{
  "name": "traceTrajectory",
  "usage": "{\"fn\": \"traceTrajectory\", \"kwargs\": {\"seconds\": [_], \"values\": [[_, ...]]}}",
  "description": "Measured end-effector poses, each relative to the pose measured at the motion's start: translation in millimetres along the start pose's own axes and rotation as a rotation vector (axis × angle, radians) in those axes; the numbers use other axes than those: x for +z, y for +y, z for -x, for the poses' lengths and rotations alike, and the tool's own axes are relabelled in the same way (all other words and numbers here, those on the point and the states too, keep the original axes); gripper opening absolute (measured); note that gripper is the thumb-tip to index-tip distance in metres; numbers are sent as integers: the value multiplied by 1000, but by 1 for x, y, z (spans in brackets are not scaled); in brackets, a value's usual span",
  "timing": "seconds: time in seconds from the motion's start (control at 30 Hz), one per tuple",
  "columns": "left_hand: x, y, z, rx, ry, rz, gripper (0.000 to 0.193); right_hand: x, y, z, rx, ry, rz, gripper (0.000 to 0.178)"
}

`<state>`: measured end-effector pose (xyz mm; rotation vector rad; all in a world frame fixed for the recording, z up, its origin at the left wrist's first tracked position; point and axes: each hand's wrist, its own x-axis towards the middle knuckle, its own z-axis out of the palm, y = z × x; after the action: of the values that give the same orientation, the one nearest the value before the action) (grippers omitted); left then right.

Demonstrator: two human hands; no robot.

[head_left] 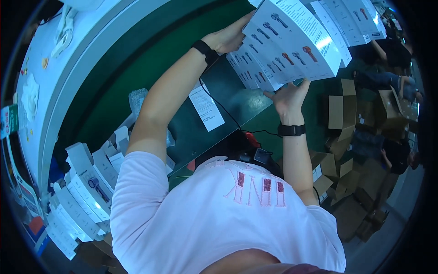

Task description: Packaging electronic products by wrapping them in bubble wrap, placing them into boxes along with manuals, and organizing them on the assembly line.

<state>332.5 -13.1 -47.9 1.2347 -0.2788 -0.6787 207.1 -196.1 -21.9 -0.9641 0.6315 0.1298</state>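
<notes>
A white carton [292, 36], printed with rows of small handheld devices that look like fans, is tilted at the upper right, close against another like it [246, 73]. My left hand [230, 37] grips its left side, with the fingertips partly hidden. From the near side, my right hand [290, 97] holds the lower edge between thumb and fingers. More white cartons [353, 20] stand just beyond, to the right. A dark band is on each wrist. Below the cartons, a printed paper sheet [206, 106] lies on the dark green table [182, 155].
Several white boxes [89, 182] are stacked at my left, near a clear plastic bag [137, 101]. A black cable [219, 105] crosses the table edge. Open brown cardboard boxes [342, 107] stand at the right, where other people [397, 148] are. A curved white counter [59, 82] runs along the left.
</notes>
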Motion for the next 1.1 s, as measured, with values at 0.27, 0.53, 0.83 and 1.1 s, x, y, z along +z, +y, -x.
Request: {"fn": "traceTrajectory", "kwargs": {"seconds": [0.27,0.53,0.83,1.1], "values": [[9,2,23,15,-25,267,62,0,-12,11,23,-100,8,90],[51,18,96,-14,135,199,80,-13,-23,70,161,-169,50,87],[201,28,116,-136,80,211,80,-111,-96,141,238,-201,82,77],[331,-15,-3,-159,-76,305,84,-330,-151,72,441,-922,-1061,87]]}}
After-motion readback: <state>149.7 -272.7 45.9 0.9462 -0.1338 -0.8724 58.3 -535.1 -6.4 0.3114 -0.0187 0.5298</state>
